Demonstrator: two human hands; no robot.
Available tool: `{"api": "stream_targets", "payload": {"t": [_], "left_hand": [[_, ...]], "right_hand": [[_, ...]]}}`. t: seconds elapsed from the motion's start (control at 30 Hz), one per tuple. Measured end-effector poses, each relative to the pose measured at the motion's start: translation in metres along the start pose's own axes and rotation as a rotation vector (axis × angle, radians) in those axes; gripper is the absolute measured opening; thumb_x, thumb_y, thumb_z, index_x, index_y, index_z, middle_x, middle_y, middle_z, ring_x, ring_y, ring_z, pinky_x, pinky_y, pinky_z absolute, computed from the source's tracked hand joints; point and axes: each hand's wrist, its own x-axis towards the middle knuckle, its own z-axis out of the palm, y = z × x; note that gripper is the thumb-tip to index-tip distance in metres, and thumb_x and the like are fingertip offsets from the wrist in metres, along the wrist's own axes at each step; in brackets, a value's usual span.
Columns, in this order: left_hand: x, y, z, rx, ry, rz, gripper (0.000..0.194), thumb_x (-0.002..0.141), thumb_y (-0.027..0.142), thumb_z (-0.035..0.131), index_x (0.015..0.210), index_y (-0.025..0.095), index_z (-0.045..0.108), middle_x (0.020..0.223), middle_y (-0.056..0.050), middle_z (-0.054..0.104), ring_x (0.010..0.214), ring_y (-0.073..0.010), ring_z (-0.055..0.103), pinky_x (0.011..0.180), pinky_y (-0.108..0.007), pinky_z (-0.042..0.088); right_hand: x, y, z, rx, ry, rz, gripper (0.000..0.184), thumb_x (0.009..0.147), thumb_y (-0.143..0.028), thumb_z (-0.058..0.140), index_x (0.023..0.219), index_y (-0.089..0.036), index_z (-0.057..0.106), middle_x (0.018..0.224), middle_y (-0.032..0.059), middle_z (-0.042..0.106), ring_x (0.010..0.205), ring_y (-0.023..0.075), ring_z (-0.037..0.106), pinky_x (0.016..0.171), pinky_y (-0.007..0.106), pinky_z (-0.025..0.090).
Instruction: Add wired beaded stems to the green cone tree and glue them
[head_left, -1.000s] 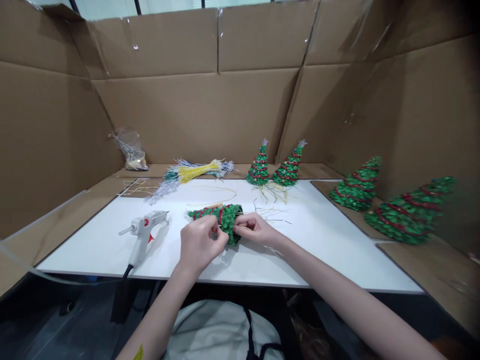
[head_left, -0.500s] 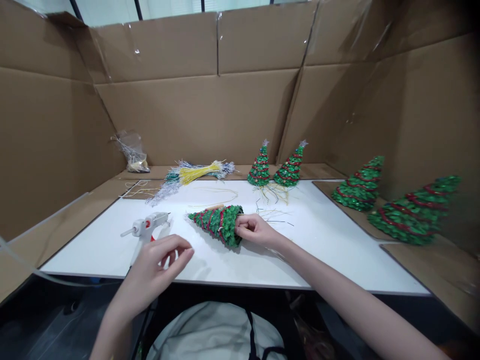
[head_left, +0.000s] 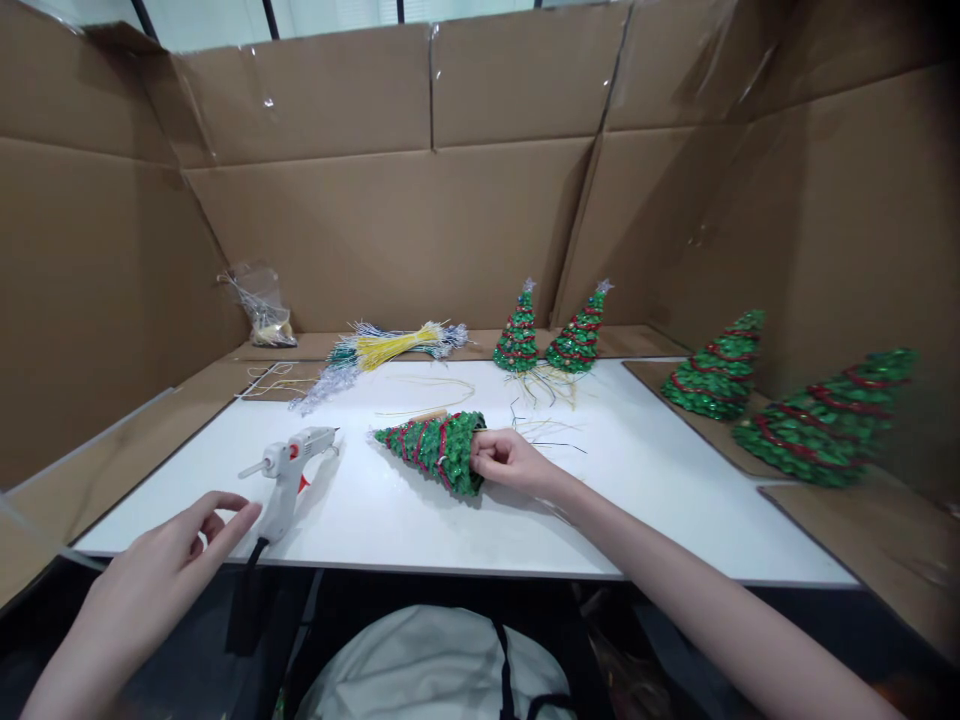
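A small green Christmas tree (head_left: 431, 450) with red garland lies on its side on the white tabletop, its tip to the left. My right hand (head_left: 506, 460) is closed at the tree's open base, fingertips on the rim or just inside it; the tips are partly hidden. My left hand (head_left: 187, 545) hovers over the table's front left edge, fingers loosely curved and apart, holding nothing. Right beside its thumb stands a white glue gun (head_left: 286, 485) with a red trigger, nozzle pointing right, its black cord running off the front edge.
Two starred trees (head_left: 516, 335) stand at the back; two more trees (head_left: 716, 370) are on cardboard at the right. Bundled yellow wires (head_left: 397, 347) lie at the back beside a plastic bag (head_left: 266, 310). Loose wires (head_left: 551, 385) are scattered mid-table. Cardboard walls (head_left: 322, 230) surround the table.
My left hand has moved left and down, away from the tree, to the near side of the glue gun. My right hand and the lying tree have stayed put.
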Motion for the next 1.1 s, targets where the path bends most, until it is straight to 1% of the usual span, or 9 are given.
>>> {"api": "stream_targets", "payload": {"t": [0.07,0.17,0.27,0.4,0.53,0.7,0.87,1.0,1.1], "left_hand": [[0.005,-0.001,0.005,0.054,-0.093,-0.037,0.047,0.081,0.063,0.045,0.105,0.027,0.061,0.078,-0.001,0.065,0.064,-0.0208,0.062,0.060,-0.030,0.047],[0.014,-0.001,0.018,0.063,-0.059,-0.037,0.056,0.080,0.066,0.044,0.116,0.025,0.056,0.095,-0.003,0.063,0.067,-0.0197,0.061,0.066,-0.032,0.047],[0.021,0.002,0.028,0.039,-0.038,-0.007,0.059,0.079,0.065,0.046,0.116,0.020,0.057,0.103,-0.006,0.060,0.072,-0.0195,0.060,0.074,-0.033,0.047],[0.027,0.014,0.035,0.046,0.000,0.037,0.054,0.078,0.066,0.046,0.092,0.017,0.064,0.097,-0.008,0.061,0.082,-0.0242,0.059,0.074,-0.034,0.047],[0.034,0.023,0.044,0.082,0.047,0.081,0.050,0.076,0.064,0.048,0.073,0.017,0.063,0.081,-0.008,0.062,0.077,-0.0253,0.059,0.067,-0.031,0.046],[0.041,0.023,0.057,0.058,0.086,0.024,0.047,0.077,0.059,0.049,0.079,0.016,0.068,0.073,-0.007,0.065,0.069,-0.0247,0.061,0.058,-0.028,0.044],[0.041,0.019,0.062,-0.052,0.088,-0.009,0.050,0.078,0.059,0.049,0.080,0.013,0.069,0.078,-0.009,0.070,0.076,-0.0280,0.065,0.064,-0.030,0.049],[0.030,0.023,0.061,-0.271,0.058,0.082,0.049,0.079,0.056,0.051,0.099,0.015,0.069,0.103,-0.009,0.071,0.099,-0.0304,0.064,0.085,-0.036,0.049],[0.015,0.036,0.056,-0.432,-0.029,0.183,0.046,0.082,0.052,0.052,0.105,0.016,0.068,0.110,-0.009,0.070,0.103,-0.0282,0.063,0.090,-0.036,0.049]], "right_hand": [[0.000,0.000,0.000,0.004,0.000,0.005,0.024,0.073,-0.032,0.059,0.060,-0.017,0.045,0.048,-0.0084,0.027,0.046,0.0057,0.023,0.045,0.021,0.019],[0.000,0.001,0.000,0.005,-0.002,0.010,0.024,0.073,-0.032,0.059,0.061,-0.017,0.045,0.048,-0.0085,0.028,0.045,0.0057,0.023,0.045,0.021,0.019],[0.000,0.001,0.000,0.004,-0.002,0.003,0.025,0.074,-0.033,0.059,0.061,-0.017,0.045,0.048,-0.0084,0.028,0.046,0.0058,0.023,0.045,0.021,0.019],[0.000,0.000,0.000,0.003,-0.005,-0.005,0.025,0.074,-0.033,0.059,0.061,-0.017,0.045,0.048,-0.0085,0.027,0.045,0.0057,0.023,0.045,0.021,0.019],[0.000,0.001,-0.001,-0.009,-0.004,0.001,0.024,0.075,-0.033,0.058,0.061,-0.017,0.046,0.048,-0.0084,0.028,0.046,0.0058,0.023,0.045,0.021,0.019],[0.000,0.002,-0.002,-0.005,-0.011,0.001,0.026,0.076,-0.035,0.058,0.063,-0.016,0.048,0.048,-0.0083,0.028,0.045,0.0061,0.024,0.044,0.021,0.019],[0.000,0.001,-0.001,0.009,-0.007,0.010,0.027,0.075,-0.037,0.060,0.063,-0.016,0.049,0.048,-0.0083,0.029,0.045,0.0059,0.024,0.044,0.021,0.019],[0.000,0.000,-0.001,0.012,-0.003,0.014,0.028,0.075,-0.038,0.060,0.062,-0.016,0.048,0.047,-0.0083,0.028,0.045,0.0059,0.024,0.044,0.022,0.019],[0.000,0.000,-0.001,0.005,0.002,0.012,0.029,0.075,-0.039,0.061,0.061,-0.016,0.048,0.047,-0.0082,0.029,0.044,0.0058,0.024,0.044,0.022,0.019]]}}
